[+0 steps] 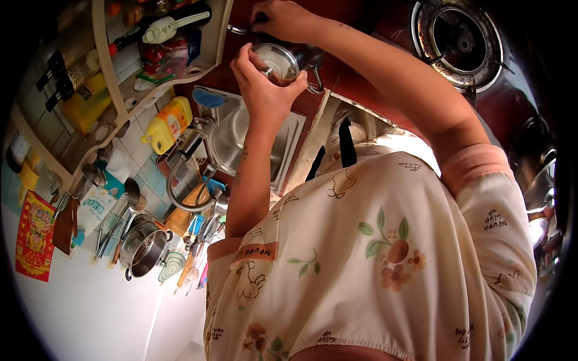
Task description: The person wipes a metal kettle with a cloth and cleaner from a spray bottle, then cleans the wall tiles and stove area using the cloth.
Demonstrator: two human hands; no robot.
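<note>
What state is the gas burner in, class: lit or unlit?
Apparently unlit: the burner has a dark centre, and no flame shows anywhere around it.

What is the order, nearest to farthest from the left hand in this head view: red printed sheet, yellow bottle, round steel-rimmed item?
1. Round steel-rimmed item: in the left hand.
2. Yellow bottle: to its left, near the sink.
3. Red printed sheet: toward the left edge.

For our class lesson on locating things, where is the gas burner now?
The gas burner is at the head view's upper right, to the right of the right forearm.
</note>
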